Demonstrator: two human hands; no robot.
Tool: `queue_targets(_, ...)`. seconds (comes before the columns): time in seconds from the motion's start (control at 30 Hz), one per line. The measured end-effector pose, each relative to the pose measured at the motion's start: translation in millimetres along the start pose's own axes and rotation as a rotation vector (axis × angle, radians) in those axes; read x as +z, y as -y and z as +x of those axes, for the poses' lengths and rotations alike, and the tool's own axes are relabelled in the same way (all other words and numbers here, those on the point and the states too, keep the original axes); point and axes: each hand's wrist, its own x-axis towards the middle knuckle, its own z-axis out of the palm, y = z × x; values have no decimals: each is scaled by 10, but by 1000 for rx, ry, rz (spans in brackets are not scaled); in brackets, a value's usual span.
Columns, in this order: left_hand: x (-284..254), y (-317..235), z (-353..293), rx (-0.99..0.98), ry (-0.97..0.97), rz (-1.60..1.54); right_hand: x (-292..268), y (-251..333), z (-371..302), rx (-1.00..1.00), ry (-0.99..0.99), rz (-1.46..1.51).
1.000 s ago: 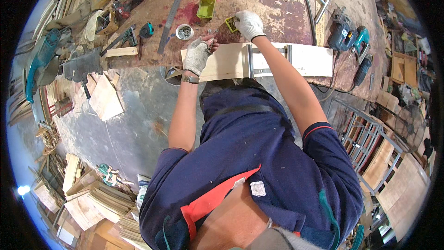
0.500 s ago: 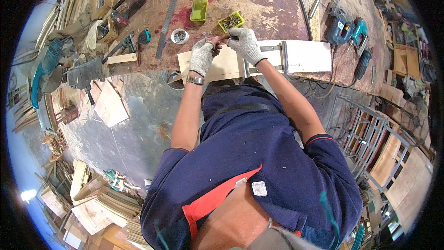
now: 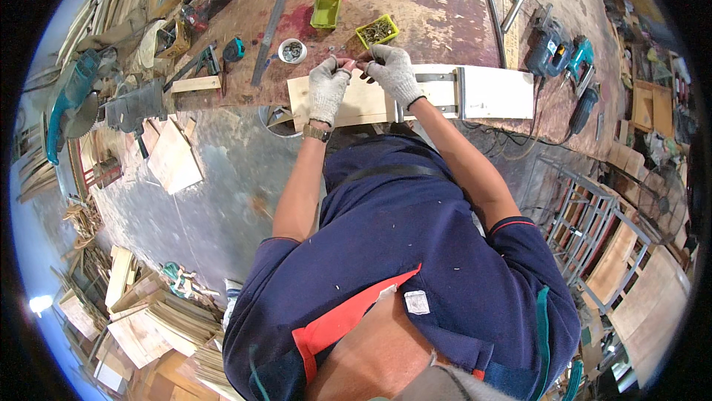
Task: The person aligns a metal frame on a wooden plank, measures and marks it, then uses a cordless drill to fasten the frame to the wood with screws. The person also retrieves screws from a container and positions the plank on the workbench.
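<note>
So the fingers on both hands are bent, tips bunched up close to each other, and I honestly can't tell if there's something small pinched in there or what it'd be. Left hand has a glove with bare fingertips poking out, plus a watch on the wrist. Right hand is gloved too, just beside it.

Both are over the near edge of the bench, right above a pale board. To the right of that there's a metal rail lying crosswise, then a white panel.

Just past the right hand is a yellow tray full of small brassy bits, screws maybe, too tiny to be sure. Near the left one there's a white cup with greyish bits, and another yellow tray behind.

Further out: long metal strip and tape measure on the left, power tools and a tube frame on the right.
</note>
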Motion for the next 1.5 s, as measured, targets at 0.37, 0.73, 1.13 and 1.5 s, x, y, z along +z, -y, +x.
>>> queue_targets(0.37, -214, 246, 201, -119, 69, -126, 123, -81, 164, 109, 141, -11)
queue_targets(0.73, -257, 739, 690, 440, -309, 839, -229, -117, 608, -77, -201, -904)
queue_targets(1.13, -287, 549, 510, 296, -314, 525, -66, -310, 1037, -225, -54, -1123)
queue_targets(1.5, -363, 569, 143, -262, 76, -770, -314, -205, 634, 136, -159, -260)
